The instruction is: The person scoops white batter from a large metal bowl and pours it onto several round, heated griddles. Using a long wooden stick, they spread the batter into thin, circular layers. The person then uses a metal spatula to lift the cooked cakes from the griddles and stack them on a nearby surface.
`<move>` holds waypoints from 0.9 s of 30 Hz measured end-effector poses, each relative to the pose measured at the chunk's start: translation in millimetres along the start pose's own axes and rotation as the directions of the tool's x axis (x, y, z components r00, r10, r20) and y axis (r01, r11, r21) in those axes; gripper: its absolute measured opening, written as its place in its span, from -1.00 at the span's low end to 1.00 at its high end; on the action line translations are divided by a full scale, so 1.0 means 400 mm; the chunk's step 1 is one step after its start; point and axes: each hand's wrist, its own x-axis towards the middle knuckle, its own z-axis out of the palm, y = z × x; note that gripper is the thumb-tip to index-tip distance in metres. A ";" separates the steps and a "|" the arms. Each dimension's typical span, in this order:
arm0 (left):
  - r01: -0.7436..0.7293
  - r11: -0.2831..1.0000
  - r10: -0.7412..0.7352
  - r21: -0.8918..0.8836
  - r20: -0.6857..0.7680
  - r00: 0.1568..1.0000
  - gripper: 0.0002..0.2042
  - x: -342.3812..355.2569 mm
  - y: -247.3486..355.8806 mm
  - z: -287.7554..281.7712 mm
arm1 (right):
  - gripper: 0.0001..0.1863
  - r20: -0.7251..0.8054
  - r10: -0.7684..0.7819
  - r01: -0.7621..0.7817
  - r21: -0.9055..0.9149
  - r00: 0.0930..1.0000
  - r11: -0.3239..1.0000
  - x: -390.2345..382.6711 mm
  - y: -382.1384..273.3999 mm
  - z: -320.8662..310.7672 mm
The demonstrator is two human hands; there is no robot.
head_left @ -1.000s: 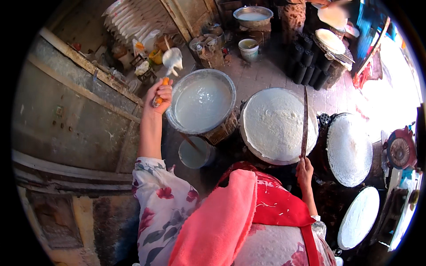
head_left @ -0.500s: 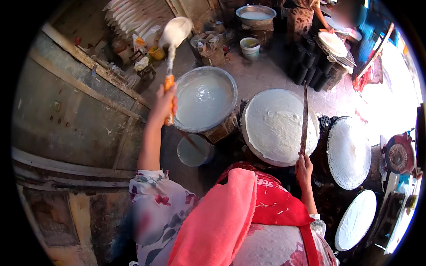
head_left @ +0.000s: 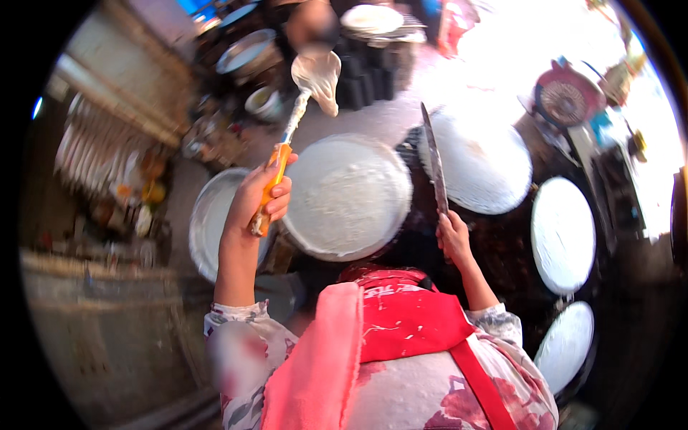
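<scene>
My left hand [head_left: 259, 197] is wrapped round the orange handle [head_left: 273, 185] of a ladle [head_left: 316, 75], its head raised and coated in pale batter. My right hand [head_left: 451, 236] grips a long, flat metal blade [head_left: 435, 154] pointing away from me. Below and between my hands lies a large round griddle [head_left: 351, 208] covered with a pale, rough layer. Behind my left wrist is a wide basin [head_left: 211, 222] of white batter, partly hidden by my arm. The blade crosses the left edge of another white-coated griddle [head_left: 487, 165] on the right.
Two more white griddles [head_left: 562, 233] [head_left: 564, 344] line the right side, below a red fan [head_left: 562, 97]. At the back are a blurred person [head_left: 304, 21], stacked pale rounds [head_left: 373, 20], black cylinders [head_left: 365, 86], a bucket [head_left: 265, 104] and basins [head_left: 244, 54]. Cluttered sacks [head_left: 93, 150] stand at left.
The view has swung to the right, shifting the surroundings leftward in the picture. The raised ladle has moved rightward, from above the batter basin toward the space above the middle griddle. Both grips remain.
</scene>
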 end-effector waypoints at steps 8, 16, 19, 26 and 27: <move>0.183 0.981 -0.134 -0.060 0.468 0.874 -0.62 0.293 -0.109 0.376 | -0.75 -0.311 -0.066 0.118 0.152 0.948 0.981 0.015 0.022 -0.273; 0.235 0.940 -0.321 0.247 0.408 0.855 -0.73 0.464 -0.366 0.624 | -0.75 -0.483 0.065 -0.031 0.077 0.873 0.997 -0.043 0.121 -0.397; 0.172 0.883 -0.330 0.437 0.315 0.890 -0.80 0.513 -0.484 0.670 | -0.76 -0.539 0.037 -0.061 -0.027 0.841 0.998 -0.055 0.161 -0.378; -0.460 0.075 0.200 0.885 0.439 0.876 -0.49 0.643 -0.701 0.616 | -0.69 -0.601 -0.043 -0.134 -0.247 0.798 0.960 -0.037 0.132 -0.320; -0.407 0.018 0.171 0.913 0.398 0.901 -0.48 0.641 -0.683 0.630 | -0.69 -0.601 -0.057 -0.144 -0.282 0.797 0.949 -0.020 0.118 -0.317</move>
